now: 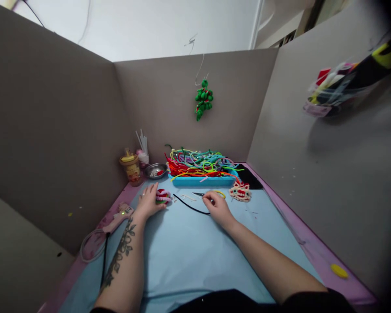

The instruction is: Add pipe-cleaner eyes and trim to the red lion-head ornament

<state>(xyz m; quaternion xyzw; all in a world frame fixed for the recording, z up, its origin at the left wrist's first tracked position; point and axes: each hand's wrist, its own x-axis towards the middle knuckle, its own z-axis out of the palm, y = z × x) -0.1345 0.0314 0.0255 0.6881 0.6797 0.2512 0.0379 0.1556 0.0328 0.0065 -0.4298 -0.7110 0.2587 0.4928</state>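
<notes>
Bench (189,261), blue mat, near to far.
- Left hand (149,201): fingers lying loosely spread, touching a red-and-white fuzzy piece (163,196).
- Right hand (217,208): fingers curling narrow over the black pipe cleaner (189,205); grip unclear. Seemingly picking it up, which calls for a clean pinch.
- Scissors (198,194): lying just beyond, crowding.
- Tray of coloured stems (202,181).
- Green ornament (203,99): hanging.

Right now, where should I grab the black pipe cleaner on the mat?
Probably pinch the black pipe cleaner near its right end, from above: it lies thin and flat on the blue mat, with that end beside the right hand.
</notes>
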